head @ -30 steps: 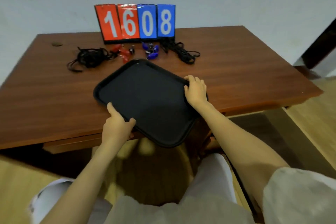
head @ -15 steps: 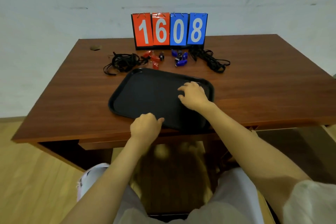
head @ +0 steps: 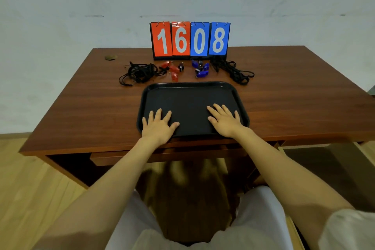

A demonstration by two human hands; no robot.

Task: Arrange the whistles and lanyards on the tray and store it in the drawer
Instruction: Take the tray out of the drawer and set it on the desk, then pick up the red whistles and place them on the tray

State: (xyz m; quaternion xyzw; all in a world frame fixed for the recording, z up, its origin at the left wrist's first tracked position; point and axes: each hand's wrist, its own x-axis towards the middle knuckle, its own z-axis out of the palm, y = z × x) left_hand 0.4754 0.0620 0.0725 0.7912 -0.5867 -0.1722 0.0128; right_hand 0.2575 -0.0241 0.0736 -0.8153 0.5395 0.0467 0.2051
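both forearms reach forward; left hand [head: 158, 126] and right hand [head: 224, 120] lie flat, fingers spread, on the tray [head: 188, 98].

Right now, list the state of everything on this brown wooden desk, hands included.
Black plastic tray: empty, on desk.
Left hand: rests flat on tray.
Right hand: rests flat on tray.
Red plastic whistles: loose on desk.
Blue plastic whistles: loose on desk.
Black cord lanyards: two tangled piles, off tray.
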